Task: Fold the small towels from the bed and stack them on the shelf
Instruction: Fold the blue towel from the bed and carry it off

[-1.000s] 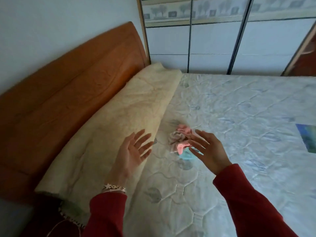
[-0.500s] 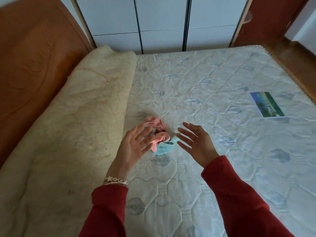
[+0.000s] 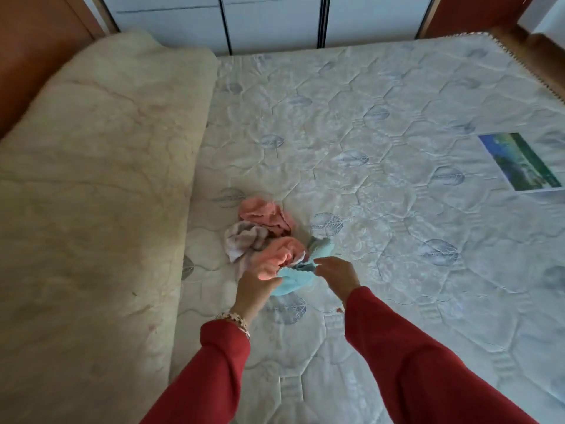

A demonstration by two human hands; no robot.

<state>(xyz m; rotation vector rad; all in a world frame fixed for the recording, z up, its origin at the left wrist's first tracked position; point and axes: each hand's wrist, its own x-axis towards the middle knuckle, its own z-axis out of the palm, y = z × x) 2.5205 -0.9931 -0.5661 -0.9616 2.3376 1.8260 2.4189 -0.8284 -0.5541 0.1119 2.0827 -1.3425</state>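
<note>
I can't see either hand's fingertips, buried in the towel heap (image 3: 269, 240), and the picture's edge crops the label (image 3: 522, 162).

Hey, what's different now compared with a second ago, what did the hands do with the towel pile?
Both hands came down from hovering open above the pile. The left hand and the right hand now grip the light blue towel at its near edge. The pink towels and the beige towel lie crumpled where they were on the mattress; nothing is folded yet.
</note>
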